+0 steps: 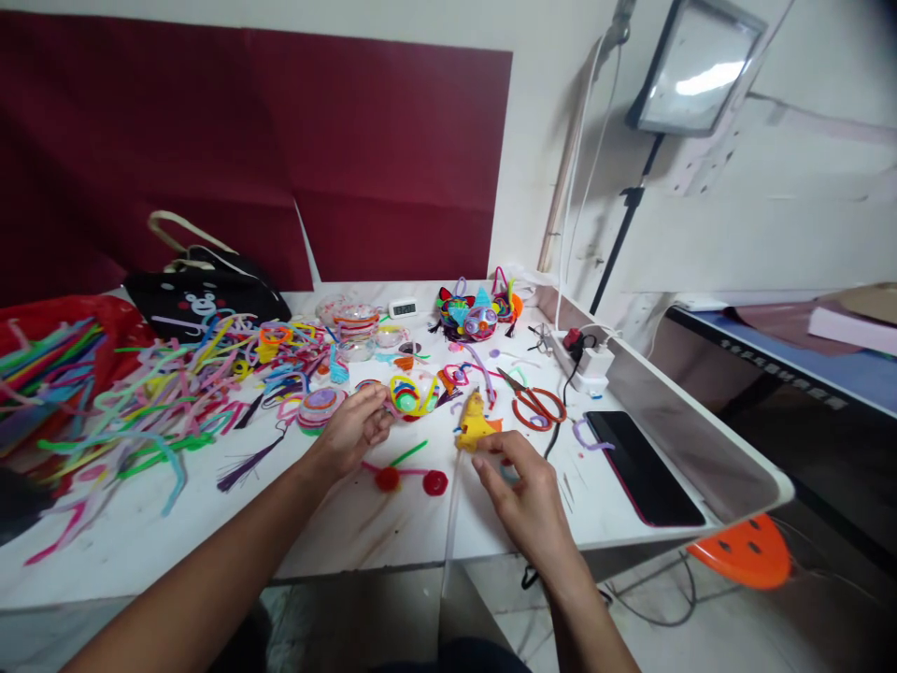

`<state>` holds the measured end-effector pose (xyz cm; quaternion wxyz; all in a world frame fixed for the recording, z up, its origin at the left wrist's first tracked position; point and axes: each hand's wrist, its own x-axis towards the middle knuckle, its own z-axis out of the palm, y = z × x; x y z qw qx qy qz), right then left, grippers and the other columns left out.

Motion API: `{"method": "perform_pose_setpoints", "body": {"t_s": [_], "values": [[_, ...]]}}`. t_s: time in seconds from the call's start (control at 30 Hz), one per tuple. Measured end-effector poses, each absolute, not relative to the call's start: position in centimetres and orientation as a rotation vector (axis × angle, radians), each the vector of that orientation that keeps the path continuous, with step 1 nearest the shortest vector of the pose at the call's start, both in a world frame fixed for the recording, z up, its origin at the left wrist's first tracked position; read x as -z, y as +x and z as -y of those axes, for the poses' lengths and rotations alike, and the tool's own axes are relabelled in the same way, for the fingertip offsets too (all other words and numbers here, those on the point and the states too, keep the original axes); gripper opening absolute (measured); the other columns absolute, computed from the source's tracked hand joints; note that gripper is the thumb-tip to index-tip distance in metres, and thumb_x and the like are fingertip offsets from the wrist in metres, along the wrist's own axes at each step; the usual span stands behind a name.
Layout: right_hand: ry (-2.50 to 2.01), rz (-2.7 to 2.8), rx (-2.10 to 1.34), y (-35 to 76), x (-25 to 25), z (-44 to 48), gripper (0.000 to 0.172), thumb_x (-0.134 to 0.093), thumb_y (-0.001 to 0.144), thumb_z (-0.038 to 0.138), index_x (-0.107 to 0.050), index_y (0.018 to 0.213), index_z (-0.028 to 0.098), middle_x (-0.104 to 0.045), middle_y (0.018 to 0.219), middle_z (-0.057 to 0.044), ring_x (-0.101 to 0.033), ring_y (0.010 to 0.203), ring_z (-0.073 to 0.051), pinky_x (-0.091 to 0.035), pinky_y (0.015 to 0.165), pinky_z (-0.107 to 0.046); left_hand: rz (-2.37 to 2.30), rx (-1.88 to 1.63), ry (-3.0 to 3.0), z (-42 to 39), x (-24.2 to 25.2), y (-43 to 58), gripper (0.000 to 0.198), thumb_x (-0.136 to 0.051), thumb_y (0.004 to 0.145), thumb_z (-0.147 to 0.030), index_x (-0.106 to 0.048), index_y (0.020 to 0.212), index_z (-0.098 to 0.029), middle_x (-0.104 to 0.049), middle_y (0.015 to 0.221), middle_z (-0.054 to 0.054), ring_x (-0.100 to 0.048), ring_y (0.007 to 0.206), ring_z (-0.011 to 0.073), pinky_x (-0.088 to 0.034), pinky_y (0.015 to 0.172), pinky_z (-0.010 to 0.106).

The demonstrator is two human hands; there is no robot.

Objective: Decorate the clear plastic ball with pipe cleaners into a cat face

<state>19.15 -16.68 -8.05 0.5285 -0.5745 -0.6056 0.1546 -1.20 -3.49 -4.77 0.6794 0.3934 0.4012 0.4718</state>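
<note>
My left hand [355, 432] pinches the edge of a clear plastic piece decorated with yellow, green and red pipe cleaners [415, 396], held just over the table. My right hand [522, 481] has thumb and forefinger apart. Its fingertips are beside a yellow glue gun [475, 425], from which a long translucent glue stick [454, 514] runs toward the table's front edge; whether they touch it I cannot tell. Orange-handled scissors [538, 408] lie beyond the right hand. Below the clear piece, two red pipe-cleaner coils [435, 482] and a green strip [408, 453] rest on the tabletop.
A heap of loose pipe cleaners [203, 365] covers the left side. Finished-looking colourful ornaments [478, 313] and a small digital clock [402, 307] stand at the back. To the right are a phone [643, 467], a power strip [581, 360] and the table's raised rim [673, 411].
</note>
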Motion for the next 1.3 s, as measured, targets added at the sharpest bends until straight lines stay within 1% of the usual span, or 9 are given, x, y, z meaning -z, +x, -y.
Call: {"method": "perform_pose_setpoints", "body": {"t_s": [0.17, 0.3, 0.4, 0.53, 0.67, 0.93, 1.03, 1.17, 1.3], "values": [[-1.345, 1.483, -0.329, 18.9, 8.4, 17.0, 0.012, -0.058, 0.089, 0.02, -0.064, 0.099, 0.022, -0.067, 0.1, -0.005, -0.061, 0.097, -0.022, -0.049, 0.086, -0.036, -0.886, -1.066, 0.826, 3.2, 5.7, -2.4, 0.009, -0.062, 0.081, -0.011, -0.056, 0.083, -0.017, -0.061, 0.065, -0.001, -0.057, 0.049, 0.0097, -0.039, 0.04, 0.016], [-1.325, 1.488, -0.304, 19.0, 8.6, 17.2, 0.013, -0.056, 0.091, 0.019, -0.063, 0.101, 0.022, -0.067, 0.102, -0.006, -0.061, 0.1, -0.022, -0.049, 0.087, -0.036, -0.837, -1.052, 0.799, 3.2, 6.3, -3.1, 0.008, -0.062, 0.08, -0.012, -0.059, 0.087, -0.015, -0.055, 0.057, -0.003, -0.048, 0.042, 0.0067, -0.036, 0.04, 0.016], [-1.304, 1.485, -0.295, 19.0, 8.7, 17.4, 0.012, -0.055, 0.091, 0.019, -0.063, 0.101, 0.022, -0.067, 0.102, -0.007, -0.061, 0.101, -0.022, -0.049, 0.087, -0.037, -0.817, -1.047, 0.785, 3.2, 6.7, -3.4, 0.011, -0.063, 0.078, -0.011, -0.061, 0.089, -0.014, -0.054, 0.057, -0.003, -0.046, 0.041, 0.006, -0.037, 0.041, 0.016], [-1.292, 1.486, -0.287, 19.1, 8.7, 17.4, 0.012, -0.055, 0.091, 0.019, -0.062, 0.1, 0.022, -0.067, 0.101, -0.007, -0.062, 0.1, -0.022, -0.05, 0.087, -0.037, -0.827, -1.037, 0.761, 3.2, 6.8, -3.4, 0.009, -0.063, 0.077, -0.011, -0.059, 0.084, -0.015, -0.051, 0.055, -0.004, -0.043, 0.039, 0.0059, -0.034, 0.038, 0.016], [-1.306, 1.503, -0.276, 19.3, 8.9, 17.4, 0.014, -0.055, 0.091, 0.017, -0.062, 0.102, 0.022, -0.067, 0.102, -0.008, -0.062, 0.1, -0.023, -0.051, 0.086, -0.038, -0.848, -1.005, 0.728, 3.2, 6.8, -2.8, 0.007, -0.061, 0.081, -0.012, -0.055, 0.08, -0.016, -0.047, 0.054, -0.005, -0.042, 0.039, 0.0053, -0.03, 0.036, 0.014], [-1.334, 1.524, -0.267, 19.5, 9.2, 17.4, 0.015, -0.055, 0.091, 0.016, -0.061, 0.103, 0.022, -0.066, 0.103, -0.008, -0.062, 0.1, -0.023, -0.051, 0.087, -0.04, -0.919, -0.916, 0.628, 2.8, 6.9, -1.8, 0.021, -0.059, 0.084, -0.009, -0.045, 0.071, -0.017, -0.04, 0.056, -0.006, -0.036, 0.039, 0.0025, -0.023, 0.032, 0.011], [-1.332, 1.524, -0.274, 19.5, 9.2, 17.4, 0.016, -0.055, 0.091, 0.016, -0.06, 0.104, 0.022, -0.066, 0.104, -0.007, -0.061, 0.102, -0.023, -0.05, 0.088, -0.039, -0.947, -0.864, 0.607, 2.6, 6.7, -1.4, 0.021, -0.056, 0.085, -0.007, -0.046, 0.07, -0.016, -0.039, 0.055, -0.006, -0.037, 0.039, 0.002, -0.024, 0.031, 0.01], [-1.336, 1.523, -0.274, 19.6, 9.3, 17.3, 0.014, -0.055, 0.092, 0.016, -0.059, 0.104, 0.022, -0.066, 0.103, -0.007, -0.061, 0.101, -0.023, -0.051, 0.087, -0.038, -0.99, -0.833, 0.599, 2.4, 6.6, -1.0, 0.018, -0.049, 0.086, -0.002, -0.051, 0.073, -0.013, -0.042, 0.055, -0.005, -0.034, 0.037, 0.0008, -0.025, 0.03, 0.009], [-1.337, 1.536, -0.272, 19.8, 9.5, 17.1, 0.013, -0.054, 0.092, 0.017, -0.059, 0.103, 0.022, -0.066, 0.102, -0.008, -0.061, 0.1, -0.023, -0.052, 0.086, -0.038, -1.033, -0.822, 0.594, 2.1, 6.5, -0.7, 0.016, -0.049, 0.086, -0.001, -0.054, 0.074, -0.011, -0.047, 0.056, -0.002, -0.036, 0.037, 0.001, -0.026, 0.029, 0.009]]}}
